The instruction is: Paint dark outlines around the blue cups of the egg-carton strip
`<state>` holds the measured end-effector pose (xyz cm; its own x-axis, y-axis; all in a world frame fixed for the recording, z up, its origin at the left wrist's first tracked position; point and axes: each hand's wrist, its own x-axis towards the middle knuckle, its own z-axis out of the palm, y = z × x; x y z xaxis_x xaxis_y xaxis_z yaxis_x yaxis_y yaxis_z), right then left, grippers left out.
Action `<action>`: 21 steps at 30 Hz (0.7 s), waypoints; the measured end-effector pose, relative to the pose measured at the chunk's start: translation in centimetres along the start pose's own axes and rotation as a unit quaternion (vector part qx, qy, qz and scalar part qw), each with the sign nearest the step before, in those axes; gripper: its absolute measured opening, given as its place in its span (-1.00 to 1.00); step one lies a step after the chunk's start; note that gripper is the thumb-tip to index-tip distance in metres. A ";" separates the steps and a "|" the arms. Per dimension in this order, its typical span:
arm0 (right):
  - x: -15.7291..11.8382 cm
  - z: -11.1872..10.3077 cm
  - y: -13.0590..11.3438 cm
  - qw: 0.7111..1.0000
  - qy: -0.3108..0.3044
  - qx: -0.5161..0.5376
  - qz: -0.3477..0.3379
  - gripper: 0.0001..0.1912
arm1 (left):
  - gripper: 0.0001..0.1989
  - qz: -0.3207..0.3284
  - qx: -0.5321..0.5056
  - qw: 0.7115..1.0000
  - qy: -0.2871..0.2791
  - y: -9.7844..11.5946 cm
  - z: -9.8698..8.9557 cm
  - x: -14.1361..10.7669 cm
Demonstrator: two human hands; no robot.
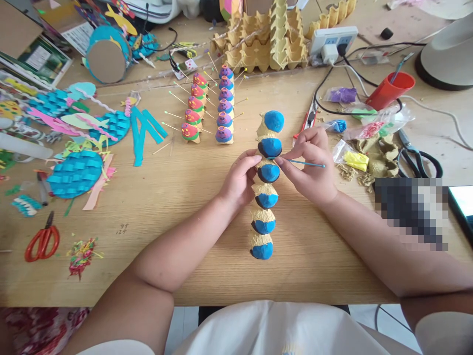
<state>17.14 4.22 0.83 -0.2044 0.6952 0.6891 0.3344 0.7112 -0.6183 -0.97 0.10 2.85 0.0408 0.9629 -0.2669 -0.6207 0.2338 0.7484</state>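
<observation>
Egg-carton strip (264, 190) between two hands

Head view: the strip's long axis runs away from the person. The left hand (240, 178), nearer, grasps its left side; the right hand (313, 170), to its right, pinches a thin blue tool (306, 162) aimed across it, between the second and third blue caps (269, 172) from its far end. The strip hides some left fingers; tip contact is unclear.

Table (207, 281): lt-brn wood-grain top, handwritten nos. (122, 229) at L. Floor (183, 323): pale, seen below tbl's near edge. Lighting: soft, approx. even.
</observation>
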 end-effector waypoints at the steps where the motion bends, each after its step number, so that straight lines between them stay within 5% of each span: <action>1: 0.0 0.0 0.0 1.000 0.000 0.003 -0.002 -0.76 | -0.91 -0.001 0.006 1.000 0.005 0.0 0.0 0.0; 21: 0.0 0.0 -0.1 1.000 -0.009 -0.013 0.015 -0.68 | -0.88 -0.004 0.024 1.000 0.006 -0.1 -0.3 0.0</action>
<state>17.11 4.20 0.90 -0.2096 0.7184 0.6633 0.3640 0.6869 -0.6290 -1.08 0.04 2.59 0.0347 0.9594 -0.2800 -0.5821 0.2471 0.7746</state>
